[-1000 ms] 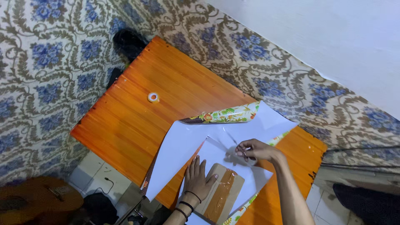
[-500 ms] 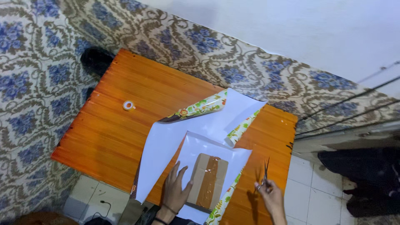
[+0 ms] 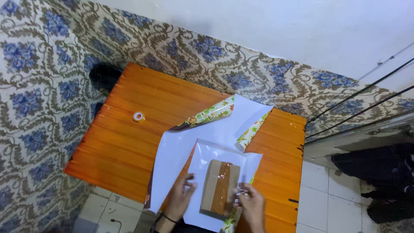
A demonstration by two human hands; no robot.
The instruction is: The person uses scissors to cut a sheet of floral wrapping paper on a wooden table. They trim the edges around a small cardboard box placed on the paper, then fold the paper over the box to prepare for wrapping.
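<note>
Brown cardboard box [image 3: 220, 187], sealed lengthwise with glossy brown tape, lies on a cut sheet of white-backed floral wrapping paper [image 3: 202, 155] at the near right of the orange wooden table [image 3: 129, 133]. The left hand [image 3: 180, 195] rests open-fingered on the paper just left of the box; the right hand [image 3: 249, 200] touches the box's right side, and its grip cannot be told. The box is best squared to the sheet's edges before folding. Half a second earlier the right hand was held off to the right with scissors, which are no longer seen. A tape roll [image 3: 138, 116] sits far left.
</note>
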